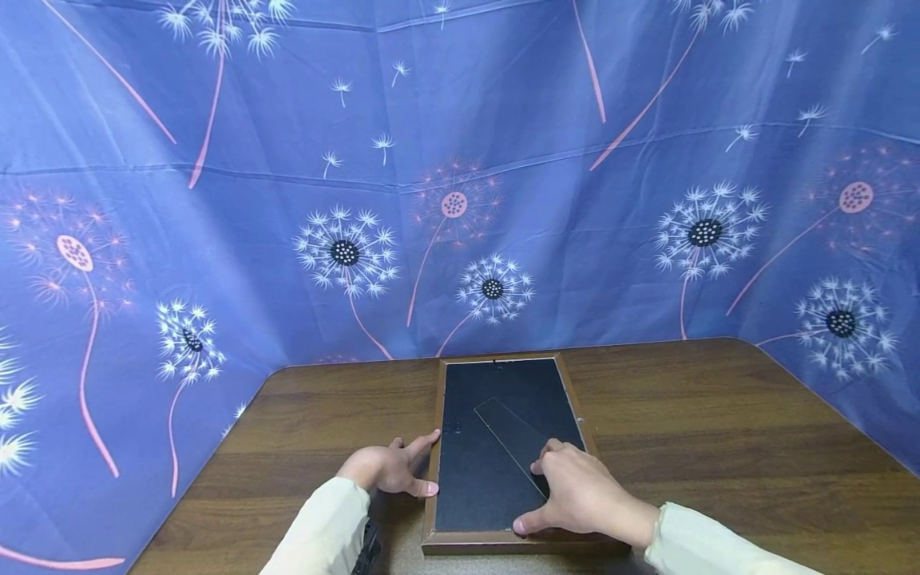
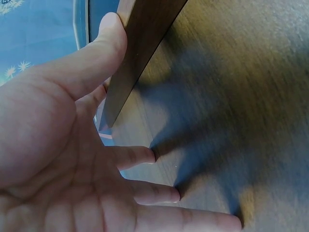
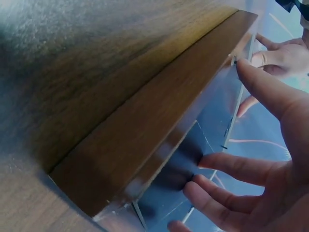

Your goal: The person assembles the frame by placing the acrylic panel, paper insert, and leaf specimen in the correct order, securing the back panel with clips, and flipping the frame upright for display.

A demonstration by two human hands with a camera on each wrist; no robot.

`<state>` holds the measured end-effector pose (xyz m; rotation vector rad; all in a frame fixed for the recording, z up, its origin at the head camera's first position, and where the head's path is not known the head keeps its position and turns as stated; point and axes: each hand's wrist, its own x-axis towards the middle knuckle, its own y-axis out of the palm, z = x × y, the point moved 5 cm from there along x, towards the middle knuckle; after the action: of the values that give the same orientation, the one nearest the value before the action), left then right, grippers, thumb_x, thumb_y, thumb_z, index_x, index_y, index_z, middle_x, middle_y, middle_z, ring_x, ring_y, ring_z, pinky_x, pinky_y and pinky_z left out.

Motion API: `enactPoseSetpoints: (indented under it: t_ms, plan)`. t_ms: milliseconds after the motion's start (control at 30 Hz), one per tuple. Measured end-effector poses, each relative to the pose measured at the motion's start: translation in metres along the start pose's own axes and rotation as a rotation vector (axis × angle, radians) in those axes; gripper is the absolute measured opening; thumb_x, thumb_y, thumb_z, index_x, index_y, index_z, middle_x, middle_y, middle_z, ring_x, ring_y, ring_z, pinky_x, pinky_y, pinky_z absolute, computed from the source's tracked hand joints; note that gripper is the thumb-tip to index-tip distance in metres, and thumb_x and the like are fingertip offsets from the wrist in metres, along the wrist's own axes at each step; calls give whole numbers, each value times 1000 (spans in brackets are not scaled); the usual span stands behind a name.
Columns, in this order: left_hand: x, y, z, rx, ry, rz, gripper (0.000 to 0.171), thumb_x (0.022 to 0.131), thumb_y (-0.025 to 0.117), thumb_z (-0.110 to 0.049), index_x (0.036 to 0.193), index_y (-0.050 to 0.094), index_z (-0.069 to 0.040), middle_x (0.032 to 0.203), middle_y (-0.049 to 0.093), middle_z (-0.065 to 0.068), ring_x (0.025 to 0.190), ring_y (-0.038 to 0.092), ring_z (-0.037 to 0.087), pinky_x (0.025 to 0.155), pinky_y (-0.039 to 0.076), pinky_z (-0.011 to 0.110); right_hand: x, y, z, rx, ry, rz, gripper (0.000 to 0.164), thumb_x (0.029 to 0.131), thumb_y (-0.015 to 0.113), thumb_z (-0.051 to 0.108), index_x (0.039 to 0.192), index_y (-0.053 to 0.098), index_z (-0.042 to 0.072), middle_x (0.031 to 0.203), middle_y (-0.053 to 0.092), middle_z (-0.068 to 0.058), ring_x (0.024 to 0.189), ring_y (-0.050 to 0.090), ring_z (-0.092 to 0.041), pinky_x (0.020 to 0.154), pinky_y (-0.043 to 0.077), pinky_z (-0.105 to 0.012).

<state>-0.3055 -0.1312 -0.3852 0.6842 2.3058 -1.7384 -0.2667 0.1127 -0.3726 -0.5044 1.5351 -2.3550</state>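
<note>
A picture frame (image 1: 430,511) with a brown wooden rim lies face down on the table. Its black backing board (image 1: 467,479) faces up, with a slanted stand leg (image 1: 506,427) flat against it. My left hand (image 1: 391,467) touches the frame's left side with thumb and forefinger; in the left wrist view its other fingers (image 2: 159,218) stretch to the tabletop. Over the lower right part of the backing is my right hand (image 1: 578,487). Its thumb (image 3: 265,87) touches the near rim beside a small metal tab, and its bent fingertips touch the backing around the leg's lower end.
The brown wood-grain table (image 1: 683,431) extends on both sides of the frame. A blue cloth (image 1: 575,239) with dandelion prints hangs behind and along both sides. Something black (image 1: 368,549) sits at the left wrist.
</note>
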Motion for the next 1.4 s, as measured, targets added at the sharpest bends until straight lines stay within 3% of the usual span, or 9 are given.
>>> enactPoseSetpoints:
  t_ms: [200,333,567,667,800,1033,1400]
  plan:
    - [1,1,0,-40,12,15,84,92,75,-38,160,28,-21,154,32,34,140,35,54,107,34,67,0,0,1,-64,60,4,68,55,93,58,96,77,6,94,63,-3,90,64,-28,76,49,-58]
    - [0,1,-1,-77,16,24,84,93,75,-36,161,28,-20,155,29,36,142,31,56,109,31,67,1,-1,3,-87,47,15,68,56,92,58,96,76,6,91,62,-2,86,64,-27,73,49,-56]
    - [0,1,2,-44,5,24,86,92,74,-39,161,26,-20,154,31,35,139,36,56,108,33,67,8,0,7,-94,38,41,66,55,92,55,94,71,5,87,58,-3,78,62,-28,63,50,-48]
    - [0,1,3,-22,-5,18,86,92,74,-42,161,26,-22,153,33,34,138,39,55,107,35,67,14,0,9,-111,64,80,78,55,94,52,105,70,-2,105,65,-14,94,65,-37,73,53,-54]
    - [0,0,2,-25,-2,17,85,92,74,-40,161,27,-21,154,33,33,138,38,55,106,35,68,22,1,11,-94,127,161,97,54,97,45,125,60,-11,129,58,-30,118,57,-47,90,49,-62]
    - [1,1,-2,-36,13,23,84,93,74,-38,161,27,-19,154,32,34,140,36,55,107,34,67,22,1,4,-17,187,200,82,53,98,40,114,58,4,105,54,-14,97,51,-33,82,49,-54]
    - [0,1,1,-20,-28,37,84,93,72,-42,161,26,-24,156,30,30,138,39,54,106,36,66,17,11,-7,39,216,164,86,52,96,46,120,56,11,111,51,-9,106,46,-33,81,41,-54]
